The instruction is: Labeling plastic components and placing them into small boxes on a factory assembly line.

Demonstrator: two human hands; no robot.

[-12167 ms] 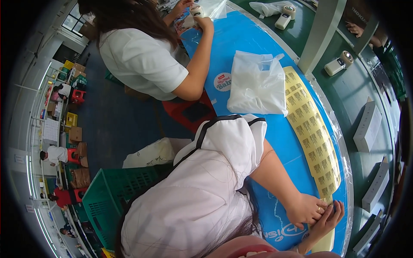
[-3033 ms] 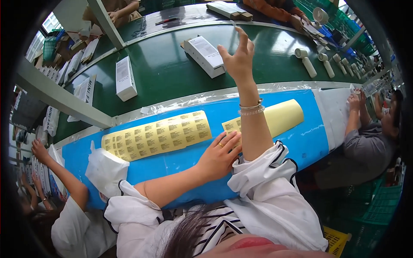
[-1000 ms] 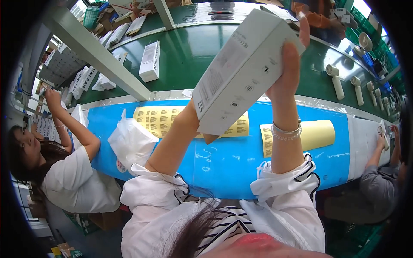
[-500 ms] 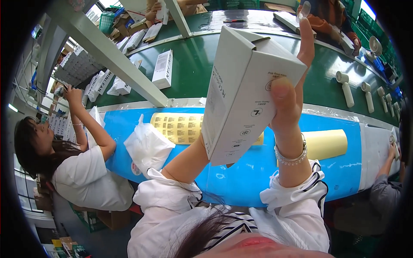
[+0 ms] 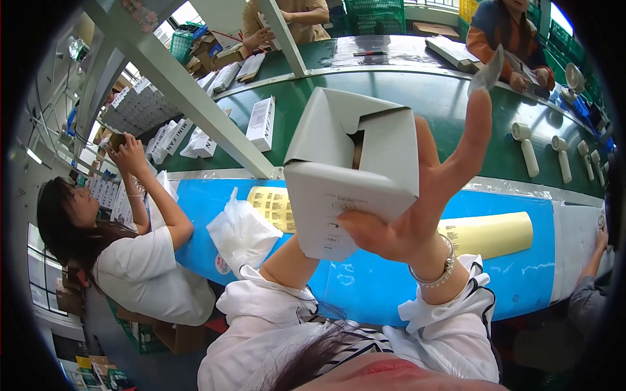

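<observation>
Box sits clamped in right hand, flaps open; tilted, contents might slide out. Left hand's grip is hidden.

This is a packing line in a factory or workshop. A long green conveyor belt runs through the middle of the room. On the belt lie flat white boxes and, farther right along it, small white hand fans. Just in front of the belt is a blue work surface with yellow sticker sheets and a clear plastic bag. People sit along both sides of the belt. Behind it stand green plastic crates, and stacks of white cartons rise at its left end.
</observation>
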